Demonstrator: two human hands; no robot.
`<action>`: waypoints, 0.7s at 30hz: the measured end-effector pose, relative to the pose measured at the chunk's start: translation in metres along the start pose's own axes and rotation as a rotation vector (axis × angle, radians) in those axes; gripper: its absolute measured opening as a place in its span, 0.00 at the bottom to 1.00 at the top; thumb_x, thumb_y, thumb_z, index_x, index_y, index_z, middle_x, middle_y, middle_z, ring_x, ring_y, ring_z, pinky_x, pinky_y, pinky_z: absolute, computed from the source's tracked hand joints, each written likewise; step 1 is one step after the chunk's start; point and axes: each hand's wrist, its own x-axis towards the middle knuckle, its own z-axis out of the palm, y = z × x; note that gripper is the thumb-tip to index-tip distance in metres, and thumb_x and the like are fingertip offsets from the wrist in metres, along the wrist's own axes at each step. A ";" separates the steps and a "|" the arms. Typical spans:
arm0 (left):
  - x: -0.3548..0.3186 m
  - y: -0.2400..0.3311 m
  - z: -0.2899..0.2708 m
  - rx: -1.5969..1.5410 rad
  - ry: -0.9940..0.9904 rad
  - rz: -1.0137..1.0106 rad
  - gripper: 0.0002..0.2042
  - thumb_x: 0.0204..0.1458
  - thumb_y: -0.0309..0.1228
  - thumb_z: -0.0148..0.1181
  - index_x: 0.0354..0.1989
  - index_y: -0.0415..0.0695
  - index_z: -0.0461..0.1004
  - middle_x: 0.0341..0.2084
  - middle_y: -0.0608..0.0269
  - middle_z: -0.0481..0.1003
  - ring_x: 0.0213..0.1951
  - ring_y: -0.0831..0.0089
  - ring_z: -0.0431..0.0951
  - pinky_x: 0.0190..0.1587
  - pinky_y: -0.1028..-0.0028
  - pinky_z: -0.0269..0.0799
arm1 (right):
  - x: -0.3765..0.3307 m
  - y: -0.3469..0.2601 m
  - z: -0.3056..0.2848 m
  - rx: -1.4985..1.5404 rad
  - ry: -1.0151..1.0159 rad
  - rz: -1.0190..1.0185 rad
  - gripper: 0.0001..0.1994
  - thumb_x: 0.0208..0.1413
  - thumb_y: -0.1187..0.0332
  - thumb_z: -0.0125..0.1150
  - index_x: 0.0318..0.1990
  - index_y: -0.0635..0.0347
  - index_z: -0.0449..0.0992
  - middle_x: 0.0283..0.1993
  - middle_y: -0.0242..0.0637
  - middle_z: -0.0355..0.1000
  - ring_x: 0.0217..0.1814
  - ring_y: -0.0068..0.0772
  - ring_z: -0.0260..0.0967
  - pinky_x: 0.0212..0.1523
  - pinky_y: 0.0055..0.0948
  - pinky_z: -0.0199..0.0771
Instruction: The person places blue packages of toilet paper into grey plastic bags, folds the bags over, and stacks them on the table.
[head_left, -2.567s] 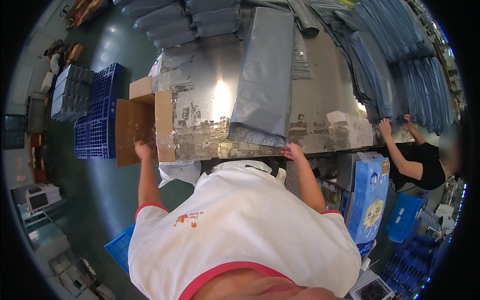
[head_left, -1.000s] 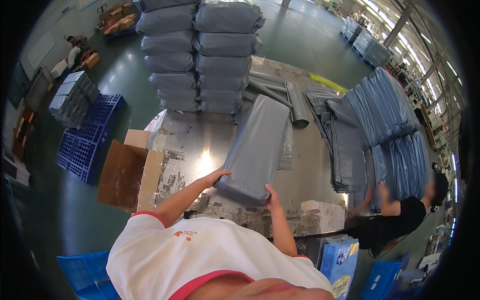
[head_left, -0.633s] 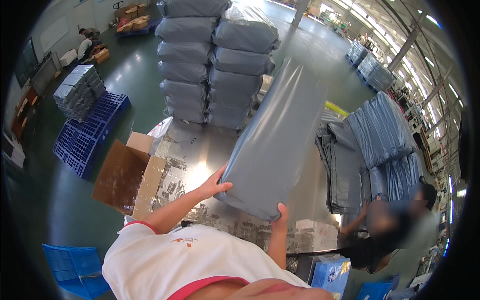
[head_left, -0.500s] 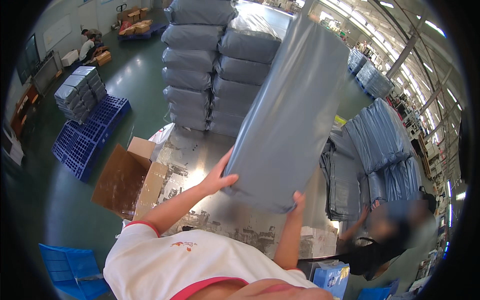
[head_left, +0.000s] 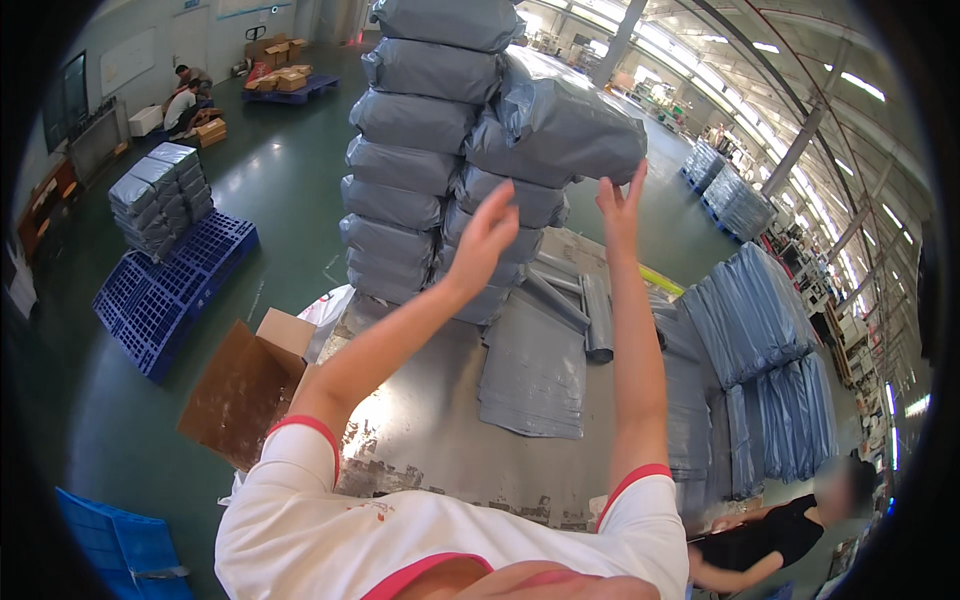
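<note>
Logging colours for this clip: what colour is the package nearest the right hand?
The package is grey, best seen in the head view.

A white short-sleeved shirt shows across the bottom of the frame. Its collar and both sleeve cuffs carry reddish-pink trim; a small orange print marks the chest.

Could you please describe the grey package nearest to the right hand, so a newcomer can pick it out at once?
At the far side of the metal table, find the two tall stacks of grey packages. Go to the top of the right stack, beside the right hand: the grey package juts out to the right, past those below.
</note>
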 end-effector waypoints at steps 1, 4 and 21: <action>-0.022 -0.012 -0.009 0.071 -0.082 -0.089 0.21 0.46 0.27 0.44 0.51 0.42 0.53 0.46 0.65 0.58 0.42 0.78 0.61 0.41 0.81 0.57 | 0.008 0.017 0.003 -0.131 -0.006 -0.098 0.34 0.45 0.58 0.51 0.57 0.46 0.38 0.59 0.46 0.34 0.61 0.43 0.31 0.52 0.36 0.46; -0.088 -0.043 -0.033 0.210 -0.087 -0.135 0.19 0.43 0.22 0.45 0.48 0.42 0.56 0.43 0.64 0.60 0.40 0.77 0.63 0.40 0.80 0.60 | 0.014 0.016 0.036 -0.421 -0.009 -0.129 0.34 0.43 0.54 0.50 0.56 0.47 0.41 0.58 0.56 0.30 0.61 0.48 0.27 0.53 0.35 0.44; -0.304 -0.160 -0.098 0.303 -0.320 -0.975 0.12 0.44 0.31 0.48 0.38 0.42 0.66 0.29 0.64 0.69 0.32 0.78 0.67 0.36 0.79 0.62 | -0.124 0.108 0.084 -0.650 -0.188 -0.228 0.27 0.44 0.63 0.49 0.53 0.57 0.51 0.56 0.57 0.39 0.57 0.54 0.38 0.55 0.40 0.40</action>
